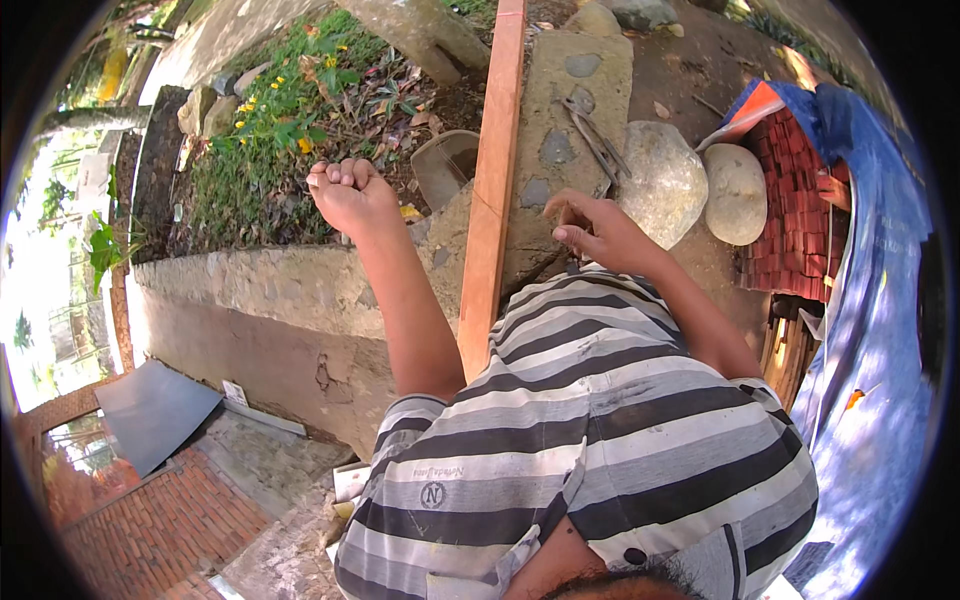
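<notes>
My left hand (pixel 355 200) is raised to the left of a long reddish-brown wooden beam (pixel 492 190), its fingers curled closed. Whatever it may hold is hidden. On the beam's other side is my right hand (pixel 605 235), thumb and bent fingers apart with nothing visible between them. The beam runs from close to my body out along a low stone-and-cement wall (pixel 575 90). A pair of long-handled metal pincers (pixel 595 145) lies on that wall, just beyond my right hand and beside a large pale stone (pixel 665 185).
A smaller rounded stone (pixel 737 195) and stacked red roof tiles (pixel 790 190) are to the right, by a blue tarp (pixel 870 300). Left of the beam, a grey container (pixel 440 170) sits near yellow-flowered plants (pixel 285 110). A grey sheet (pixel 155 410) lies lower left.
</notes>
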Demonstrator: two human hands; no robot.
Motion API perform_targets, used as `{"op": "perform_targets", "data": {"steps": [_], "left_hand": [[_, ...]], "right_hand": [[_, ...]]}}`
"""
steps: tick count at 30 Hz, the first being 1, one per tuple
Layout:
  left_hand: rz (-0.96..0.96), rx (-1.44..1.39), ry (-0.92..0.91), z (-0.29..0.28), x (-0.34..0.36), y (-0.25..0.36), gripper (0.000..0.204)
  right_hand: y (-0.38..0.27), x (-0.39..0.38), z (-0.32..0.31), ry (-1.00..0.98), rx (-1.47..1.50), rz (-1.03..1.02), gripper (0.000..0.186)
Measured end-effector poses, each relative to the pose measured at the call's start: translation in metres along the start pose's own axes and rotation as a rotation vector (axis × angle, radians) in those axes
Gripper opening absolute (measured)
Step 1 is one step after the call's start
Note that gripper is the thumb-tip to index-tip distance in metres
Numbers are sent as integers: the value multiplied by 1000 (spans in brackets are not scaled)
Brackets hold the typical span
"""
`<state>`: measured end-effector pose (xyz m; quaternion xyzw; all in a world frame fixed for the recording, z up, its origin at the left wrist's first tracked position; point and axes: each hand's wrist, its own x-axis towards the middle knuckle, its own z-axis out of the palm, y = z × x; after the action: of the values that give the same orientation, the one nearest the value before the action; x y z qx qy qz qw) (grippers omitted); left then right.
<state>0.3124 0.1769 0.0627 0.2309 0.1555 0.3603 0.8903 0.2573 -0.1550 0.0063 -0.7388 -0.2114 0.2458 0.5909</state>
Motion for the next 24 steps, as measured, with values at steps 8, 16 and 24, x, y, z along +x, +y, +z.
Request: {"op": "perform_targets", "data": {"steps": [8, 16, 24], "left_hand": [[266, 216, -22, 26, -2, -5, 27], [228, 186, 27, 30, -3, -11, 26], [99, 101, 12, 7, 15, -3, 22]], "right_hand": [[-18, 0, 4, 57, -251, -142, 35], [-20, 14, 14, 340, -420, -442, 19], [-5, 14, 5, 387, -249, -247, 14]]}}
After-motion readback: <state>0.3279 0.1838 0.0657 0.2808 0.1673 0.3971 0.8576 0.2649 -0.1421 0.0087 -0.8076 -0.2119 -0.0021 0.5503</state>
